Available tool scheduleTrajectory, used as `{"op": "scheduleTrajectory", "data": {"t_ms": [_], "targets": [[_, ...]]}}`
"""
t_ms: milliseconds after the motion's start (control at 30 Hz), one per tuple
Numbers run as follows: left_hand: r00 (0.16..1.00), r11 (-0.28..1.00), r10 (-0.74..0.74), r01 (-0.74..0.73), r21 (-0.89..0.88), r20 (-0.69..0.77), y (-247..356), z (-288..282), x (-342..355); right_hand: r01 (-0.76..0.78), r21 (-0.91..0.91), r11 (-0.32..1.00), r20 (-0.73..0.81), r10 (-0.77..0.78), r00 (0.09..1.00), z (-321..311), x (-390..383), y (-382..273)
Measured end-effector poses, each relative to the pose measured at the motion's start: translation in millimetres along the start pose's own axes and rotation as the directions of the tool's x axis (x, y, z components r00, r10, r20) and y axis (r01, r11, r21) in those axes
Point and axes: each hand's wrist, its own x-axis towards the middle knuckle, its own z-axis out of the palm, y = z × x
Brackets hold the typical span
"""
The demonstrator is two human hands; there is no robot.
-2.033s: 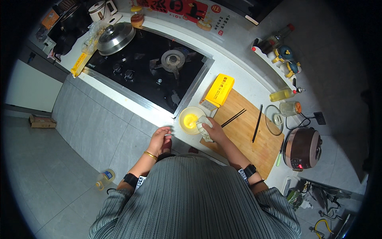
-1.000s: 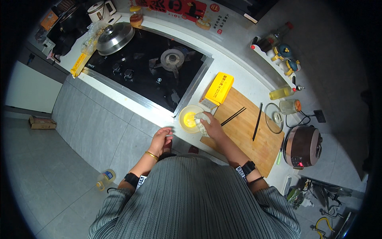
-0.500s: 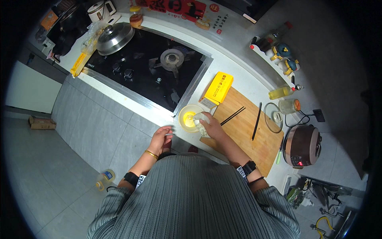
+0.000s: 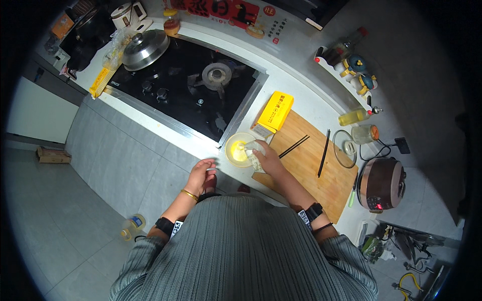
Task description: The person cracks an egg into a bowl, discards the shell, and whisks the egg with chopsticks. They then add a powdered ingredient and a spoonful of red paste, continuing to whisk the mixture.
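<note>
A pale bowl (image 4: 229, 143) of yellow liquid, which looks like beaten egg, stands on the counter between the stove and the cutting board. My right hand (image 4: 267, 159) is closed round a small, partly see-through packet (image 4: 255, 159) with pale contents. Its end is tilted over the bowl's right side, and a paler patch shows in the yellow liquid there. Just off the counter's front edge, to the left of the bowl, my left hand (image 4: 201, 173) hangs with loosely curled fingers apart, apparently holding nothing.
Beside the bowl lies a wooden cutting board (image 4: 306, 165) with black chopsticks (image 4: 294, 146) and a yellow box (image 4: 277, 111). A black gas stove (image 4: 175, 75) carries a steel domed lid (image 4: 145, 48). At right are a glass lid (image 4: 345, 149), an oil bottle (image 4: 353, 117) and an electric cooker (image 4: 381, 183).
</note>
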Motion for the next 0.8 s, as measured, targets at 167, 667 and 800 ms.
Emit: {"op": "scheduleTrajectory", "data": {"t_ms": [167,667,800], "targets": [[1.000,0.999,0.025,-0.026,-0.043,-0.017,0.2,-0.6,1.1,-0.030,-0.010,0.999,0.058,0.031,0.998,-11.3,-15.0,1.3],[1.000,0.999,0.022,-0.023,0.034,0.021,2.6,11.9,2.5,0.029,-0.054,0.998,0.041,-0.026,0.999,-7.9,-19.8,13.4],[0.999,0.997,-0.002,0.000,0.072,0.037,0.8,18.8,3.5,0.121,-0.057,0.991,0.000,-0.122,0.993,7.0,-12.5,15.8]]}}
